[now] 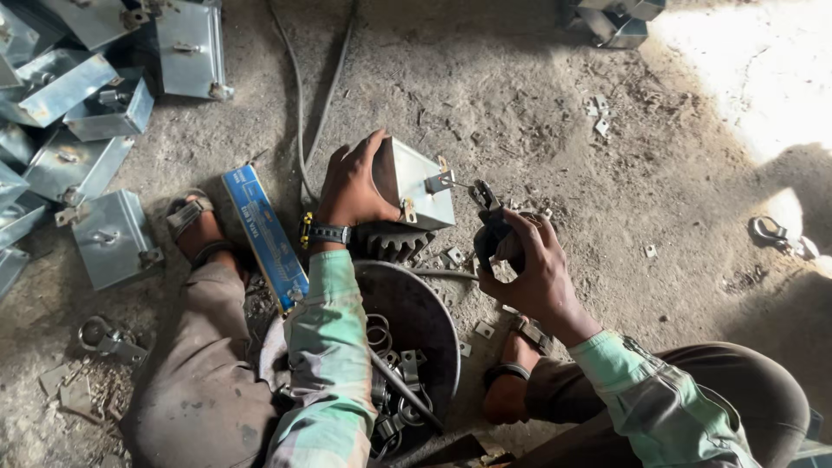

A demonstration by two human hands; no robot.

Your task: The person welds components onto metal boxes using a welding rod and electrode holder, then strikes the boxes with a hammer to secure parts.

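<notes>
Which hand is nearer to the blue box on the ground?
Left. The left hand grips the metal box just right of the blue box; the right hand, holding a dark tool, is farther right.

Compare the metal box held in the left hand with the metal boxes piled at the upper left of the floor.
The held metal box is propped up on a dark gear, gripped by the left hand; the piled metal boxes lie loose, untouched. The right hand brings a black tool to the held one only. Both are shiny grey with small latches.
</notes>
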